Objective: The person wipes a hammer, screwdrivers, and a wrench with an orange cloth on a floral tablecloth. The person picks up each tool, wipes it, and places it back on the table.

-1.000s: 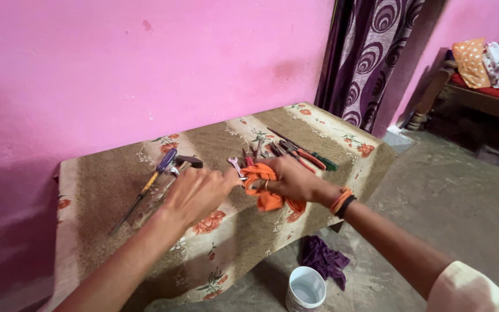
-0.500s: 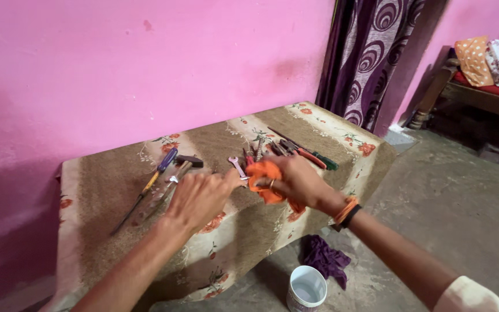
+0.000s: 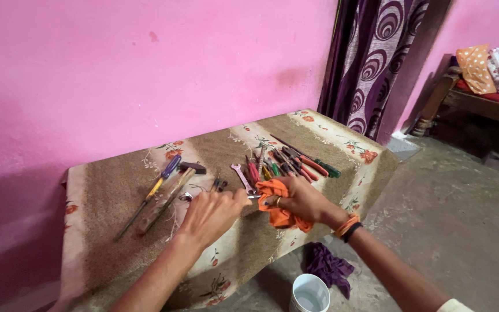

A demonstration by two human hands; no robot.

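Right hand [image 3: 301, 201] grips orange cloth [image 3: 278, 209]; left hand [image 3: 212, 211] pinches wrench [image 3: 242, 179]. White cup [image 3: 309, 293] below right hand, contents unclear.

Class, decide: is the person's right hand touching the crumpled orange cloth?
Touching. The head view shows the right hand gripping the crumpled orange cloth, fingers closed around its folds.

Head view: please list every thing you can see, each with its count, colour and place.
table: one, brown floral cover, against pink wall
hammer: one, wooden handle, left on table
screwdriver: one, blue and yellow handle, beside hammer
spanner: one, silver, table centre
hand tools: a pile, red and green handles, right on table
orange cloth: one, in right hand
purple cloth: one, on floor
cup: one, white, on floor
curtain: one, purple, right of wall
left hand: on table edge
right hand: grips orange cloth
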